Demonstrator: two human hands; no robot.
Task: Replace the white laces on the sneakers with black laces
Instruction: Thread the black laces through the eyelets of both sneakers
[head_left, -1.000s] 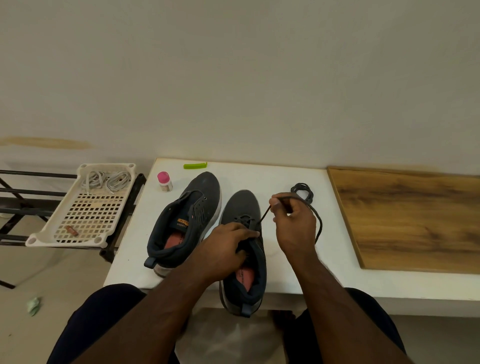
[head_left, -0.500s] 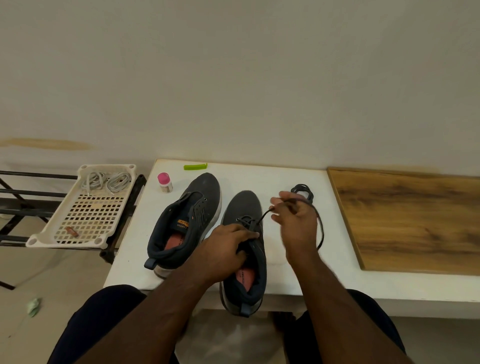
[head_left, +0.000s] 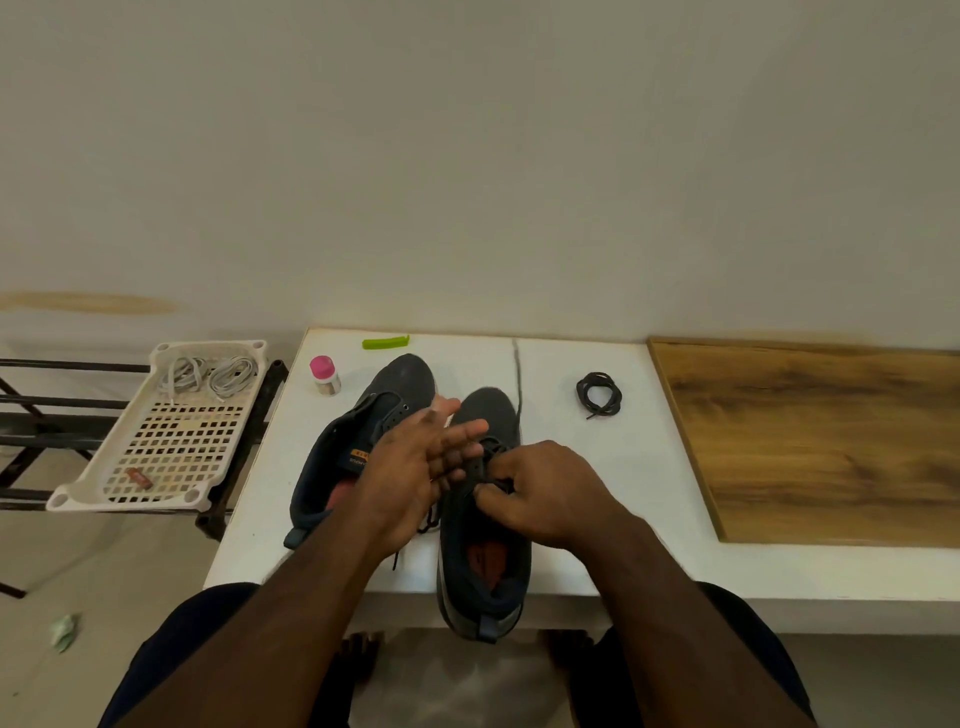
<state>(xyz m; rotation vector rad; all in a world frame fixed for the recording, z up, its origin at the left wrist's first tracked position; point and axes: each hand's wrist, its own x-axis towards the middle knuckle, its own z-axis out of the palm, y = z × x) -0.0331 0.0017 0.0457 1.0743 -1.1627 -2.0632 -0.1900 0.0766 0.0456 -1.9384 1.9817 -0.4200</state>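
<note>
Two dark grey sneakers stand side by side on the white table (head_left: 613, 499). The left sneaker (head_left: 395, 395) has bare eyelets. The right sneaker (head_left: 483, 540) carries a black lace (head_left: 517, 384) in its lower eyelets, one end trailing past the toe towards the wall. My right hand (head_left: 550, 493) pinches the lace over the sneaker's tongue. My left hand (head_left: 415, 467) hovers between the sneakers with fingers straight and holds nothing. A second black lace (head_left: 598, 395) lies coiled on the table to the right. Two white laces (head_left: 208, 374) lie in a perforated white tray (head_left: 171, 457) on the left.
A pink-capped bottle (head_left: 325, 375) and a green clip (head_left: 385, 342) sit near the table's far left corner. A wooden board (head_left: 831, 441) covers the table's right part. The tray rests on a black metal rack (head_left: 31, 415). My knees are below the table's front edge.
My right hand has come down from the raised lace onto the right sneaker's tongue. My left hand has let go of the sneaker and opened. The lace end now lies past the toe.
</note>
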